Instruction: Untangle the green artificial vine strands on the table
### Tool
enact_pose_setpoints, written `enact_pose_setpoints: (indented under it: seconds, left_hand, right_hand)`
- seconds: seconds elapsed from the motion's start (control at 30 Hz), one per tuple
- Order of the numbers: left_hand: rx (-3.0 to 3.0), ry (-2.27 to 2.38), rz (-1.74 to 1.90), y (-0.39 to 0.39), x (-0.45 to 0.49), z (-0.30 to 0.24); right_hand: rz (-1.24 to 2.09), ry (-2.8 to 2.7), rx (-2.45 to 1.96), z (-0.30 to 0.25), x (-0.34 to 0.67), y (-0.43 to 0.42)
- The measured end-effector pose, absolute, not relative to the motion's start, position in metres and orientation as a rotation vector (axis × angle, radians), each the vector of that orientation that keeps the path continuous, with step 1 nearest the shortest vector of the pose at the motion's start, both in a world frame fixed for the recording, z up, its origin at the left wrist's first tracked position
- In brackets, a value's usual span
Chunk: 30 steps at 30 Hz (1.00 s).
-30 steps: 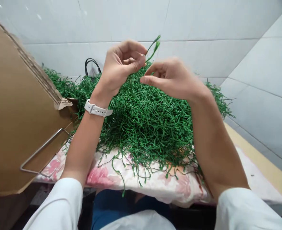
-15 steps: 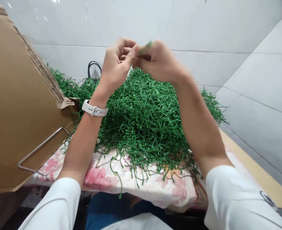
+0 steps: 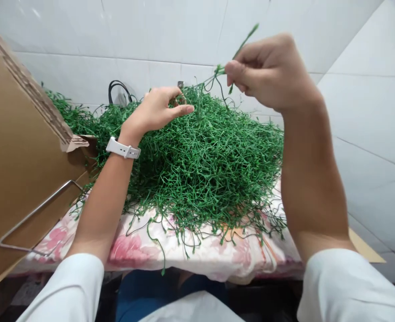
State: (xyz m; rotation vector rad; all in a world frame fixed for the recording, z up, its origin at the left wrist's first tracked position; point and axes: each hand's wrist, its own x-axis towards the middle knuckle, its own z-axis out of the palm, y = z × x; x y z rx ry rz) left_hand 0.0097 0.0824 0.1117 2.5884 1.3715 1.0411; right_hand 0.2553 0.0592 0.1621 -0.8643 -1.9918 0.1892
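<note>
A big heap of thin green plastic stems [image 3: 204, 165] lies on a flowered cloth [image 3: 197, 255]. My right hand [image 3: 271, 74] is raised above the heap's far side, fingers pinched on a green stem [image 3: 241, 44] whose tip sticks up past the knuckles while its lower strands trail down to the pile. My left hand [image 3: 157, 109], with a white watch [image 3: 122, 148] on the wrist, rests at the top of the heap, its fingers curled and touching the stems there; whether it holds one is unclear.
A large brown cardboard box [image 3: 19, 170] with a metal wire handle [image 3: 33, 214] stands at the left. White tiled walls close in behind and to the right. A black loop [image 3: 117, 87] pokes up behind the heap.
My hands were together in front of me; now the right hand has lifted up and right with a stem, and the left has dropped onto the heap.
</note>
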Motion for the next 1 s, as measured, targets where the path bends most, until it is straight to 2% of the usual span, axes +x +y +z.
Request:
enact_pose_setpoints:
  seconds: [0.17, 0.33, 0.43, 0.6, 0.7, 0.9, 1.0]
  left_hand:
    - [2.745, 1.38, 0.913, 0.094, 0.012, 0.102]
    - [2.809, 1.334, 1.115, 0.096, 0.008, 0.099]
    - [2.738, 1.37, 1.144, 0.096, 0.004, 0.099]
    - [2.715, 1.533, 0.913, 0.1, -0.003, 0.101]
    - [2.708, 1.557, 0.898, 0.102, -0.006, 0.103]
    - [2.707, 1.559, 1.237, 0.076, -0.024, 0.129]
    - [2.584, 1.766, 1.312, 0.045, -0.048, 0.149]
  right_hand:
    - [0.435, -1.918, -0.756, 0.131, 0.287, 0.078]
    - [0.518, -1.645, -0.659, 0.116, 0.301, 0.092]
    - [0.471, -1.471, -0.538, 0.121, 0.309, 0.088]
    - [0.356, -1.326, -0.422, 0.135, 0.337, 0.073]
    - [0.298, -1.276, -0.468, 0.135, 0.348, 0.073]
    - [0.435, -1.456, -0.584, 0.128, 0.337, 0.076]
    - [0.564, -1.571, -0.546, 0.12, 0.322, 0.075]
